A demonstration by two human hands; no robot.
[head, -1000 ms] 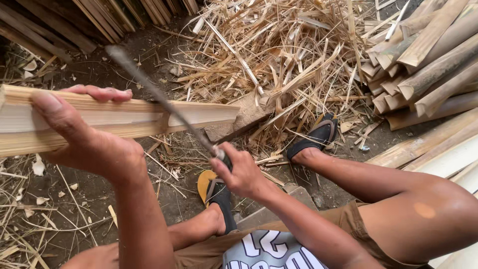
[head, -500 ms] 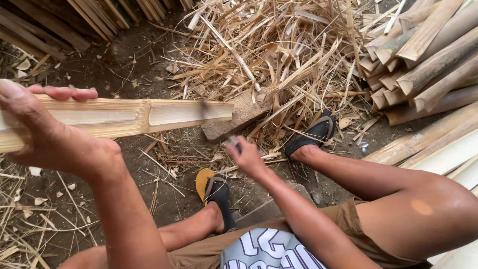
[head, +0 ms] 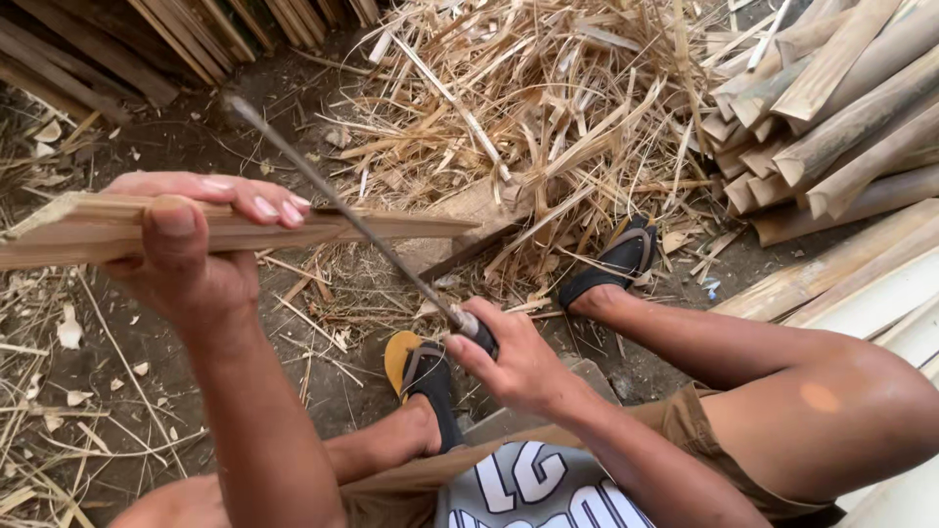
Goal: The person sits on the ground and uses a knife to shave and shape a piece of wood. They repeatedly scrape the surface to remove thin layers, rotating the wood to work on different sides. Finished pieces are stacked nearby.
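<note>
My left hand point(head: 191, 249) grips a long pale split bamboo slat point(head: 381, 227), holding it level, its far end resting against a wooden block point(head: 469, 225) on the ground. My right hand point(head: 504, 357) is closed on the dark handle of a long thin knife point(head: 333, 200). The blade slants up to the left and lies against the slat's upper edge, just right of my left fingers. Both my feet wear dark sandals point(head: 616, 262).
A big heap of dry bamboo shavings point(head: 548, 108) lies ahead. Stacked split bamboo pieces point(head: 831, 108) fill the upper right, pale planks point(head: 861, 274) the right edge. More slats point(head: 117, 49) lean at the upper left. Chips litter the dirt floor point(head: 88, 391).
The slat has turned and dropped slightly in my left hand. The knife swung down and back, and its blade now rests on the slat near my left fingers.
</note>
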